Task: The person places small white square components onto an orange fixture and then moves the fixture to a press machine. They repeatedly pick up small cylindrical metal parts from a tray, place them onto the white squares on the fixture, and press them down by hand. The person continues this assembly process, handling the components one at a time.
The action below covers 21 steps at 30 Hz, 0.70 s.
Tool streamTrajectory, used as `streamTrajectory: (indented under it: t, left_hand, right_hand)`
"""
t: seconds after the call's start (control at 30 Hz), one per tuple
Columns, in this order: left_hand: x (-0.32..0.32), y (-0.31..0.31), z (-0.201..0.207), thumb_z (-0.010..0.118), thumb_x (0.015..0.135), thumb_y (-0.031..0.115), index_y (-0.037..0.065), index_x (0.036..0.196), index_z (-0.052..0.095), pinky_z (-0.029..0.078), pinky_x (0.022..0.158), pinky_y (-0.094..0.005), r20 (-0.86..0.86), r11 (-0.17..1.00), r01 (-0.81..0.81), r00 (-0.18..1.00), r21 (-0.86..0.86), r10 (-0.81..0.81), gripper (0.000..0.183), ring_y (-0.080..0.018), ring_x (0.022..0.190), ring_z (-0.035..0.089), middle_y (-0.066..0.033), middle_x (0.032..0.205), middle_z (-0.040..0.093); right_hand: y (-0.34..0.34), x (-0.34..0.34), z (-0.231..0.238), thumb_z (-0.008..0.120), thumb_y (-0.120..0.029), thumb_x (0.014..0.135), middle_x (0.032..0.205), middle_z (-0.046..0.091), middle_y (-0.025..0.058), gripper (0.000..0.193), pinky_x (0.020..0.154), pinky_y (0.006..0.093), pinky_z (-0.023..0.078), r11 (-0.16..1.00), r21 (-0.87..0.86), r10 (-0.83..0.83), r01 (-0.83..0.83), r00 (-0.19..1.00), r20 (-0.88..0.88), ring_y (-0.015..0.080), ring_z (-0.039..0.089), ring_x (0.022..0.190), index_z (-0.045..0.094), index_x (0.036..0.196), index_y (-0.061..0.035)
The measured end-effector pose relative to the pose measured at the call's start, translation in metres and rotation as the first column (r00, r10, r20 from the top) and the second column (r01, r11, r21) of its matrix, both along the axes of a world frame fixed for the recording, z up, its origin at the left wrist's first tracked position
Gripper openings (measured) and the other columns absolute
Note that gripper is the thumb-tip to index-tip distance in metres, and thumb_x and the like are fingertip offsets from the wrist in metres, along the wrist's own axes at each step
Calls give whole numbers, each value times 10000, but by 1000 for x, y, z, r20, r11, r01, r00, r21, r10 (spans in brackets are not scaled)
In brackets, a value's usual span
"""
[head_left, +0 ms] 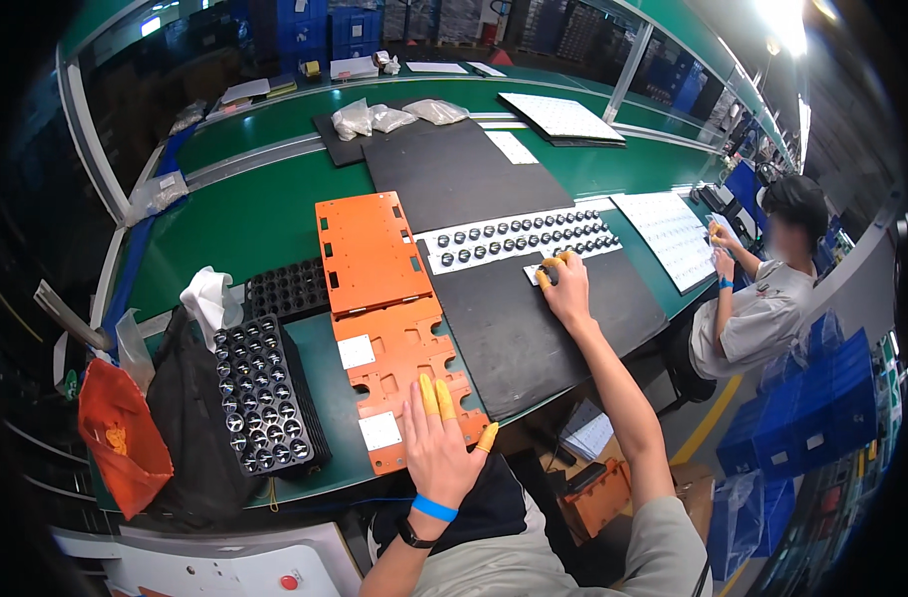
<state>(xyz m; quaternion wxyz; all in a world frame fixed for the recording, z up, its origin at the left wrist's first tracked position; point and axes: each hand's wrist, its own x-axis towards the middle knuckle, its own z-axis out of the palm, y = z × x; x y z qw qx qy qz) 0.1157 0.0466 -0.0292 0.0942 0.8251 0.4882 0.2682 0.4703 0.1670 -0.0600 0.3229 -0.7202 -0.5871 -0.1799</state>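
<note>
My left hand (439, 443), with yellow finger covers, lies fingers outstretched on the lower half of an orange hinged fixture (374, 254). White square pieces (356, 351) sit in that half's cut-outs; the upper half is swung back, away from me. On the black mat (519, 348), my right hand (567, 291) pinches a small white board (531, 272) by a dark round part, which the fingers partly hide. Just beyond it, white strips (432, 261) carry rows of black round parts.
A stacked black tray (308, 423) of shiny round parts stands at the left, with another black tray (285, 287) behind. An orange bag (126, 468) hangs at the far left. Plastic bags (439, 111) and white panels (663, 234) lie farther off. A co-worker (757, 289) sits at the right.
</note>
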Motion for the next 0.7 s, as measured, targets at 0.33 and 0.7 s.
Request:
streamTrajectory:
  t: [0.33,0.7]
  left_hand:
    - [1,0,-2,672,867,571,-97,1446,455,272,1197,-518,-44,1000,-6,999,11,6,910,-398,1468,337,-270,1527,419]
    - [1,0,0,664,871,575,-101,1445,454,282,1191,-522,-59,1000,-6,998,3,6,911,-398,1466,342,-272,1522,425]
  right_hand:
    - [8,13,-1,800,-156,778,1113,603,132,294,907,415,450,998,53,-32,28,998,61,315,542,1071,727,1028,-19]
    - [17,24,-3,806,-126,758,1103,605,152,291,935,432,447,998,67,-20,12,992,121,335,541,1064,723,1007,-1]
